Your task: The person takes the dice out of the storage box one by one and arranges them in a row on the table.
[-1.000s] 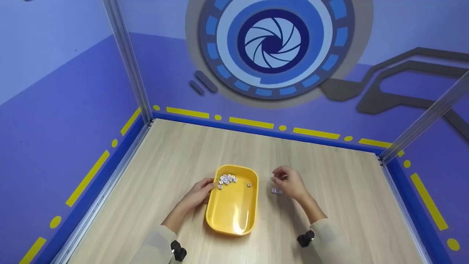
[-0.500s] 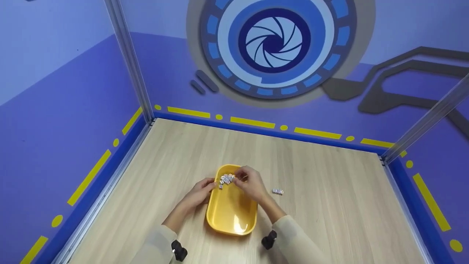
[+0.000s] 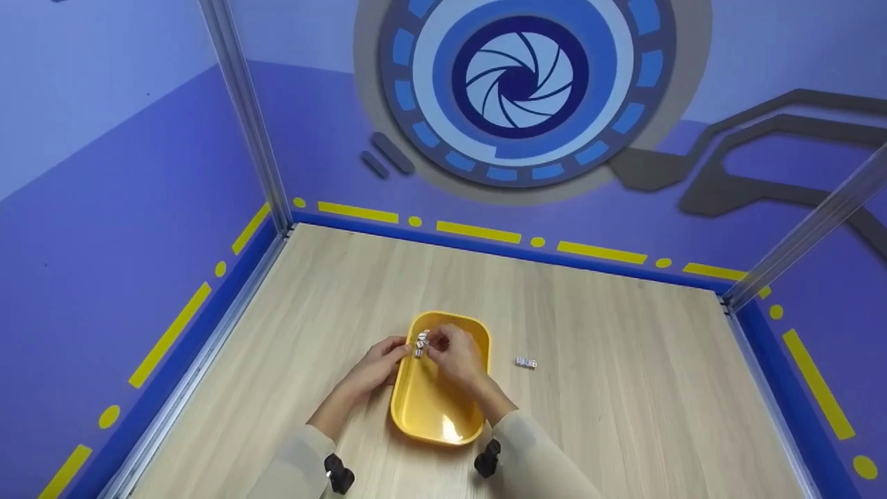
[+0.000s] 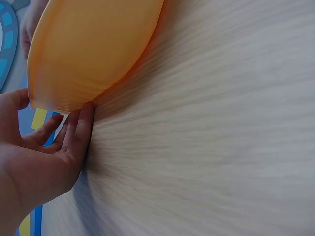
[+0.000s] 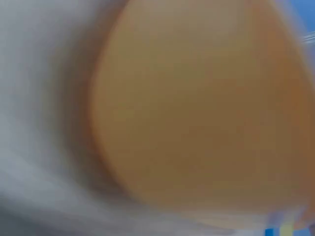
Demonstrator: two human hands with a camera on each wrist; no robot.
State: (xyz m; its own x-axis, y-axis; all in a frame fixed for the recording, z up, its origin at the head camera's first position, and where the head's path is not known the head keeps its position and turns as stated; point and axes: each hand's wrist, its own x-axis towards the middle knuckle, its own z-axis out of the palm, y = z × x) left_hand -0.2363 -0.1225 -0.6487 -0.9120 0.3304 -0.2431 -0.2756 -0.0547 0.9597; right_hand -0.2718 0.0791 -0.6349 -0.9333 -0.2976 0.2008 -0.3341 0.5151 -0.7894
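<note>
Inside a yellow tray (image 3: 436, 416), several white dice (image 3: 420, 344) with dark marks lie bunched near the left wall. My left hand (image 3: 375, 365) holds the tray's left side; in the left wrist view, the thumb meets the rim while the other fingers (image 4: 86, 118) touch the wall from below. My right hand (image 3: 454, 357) reaches down into the tray, its bent thumb and fingertips right at the dice. It partly covers the pile, so whether a die is pinched is hidden. The right wrist view is blurred and filled by the tray (image 5: 197, 123).
On the wooden table (image 3: 610, 388), right of the tray, a short row of dice (image 3: 526, 362) stands side by side. Blue printed walls (image 3: 319, 138) with metal corner posts (image 3: 253, 125) enclose the table at the back and sides.
My right hand has moved left from beside the dice row on the table into the tray, up to the bunched dice. The left hand and the tray have barely moved.
</note>
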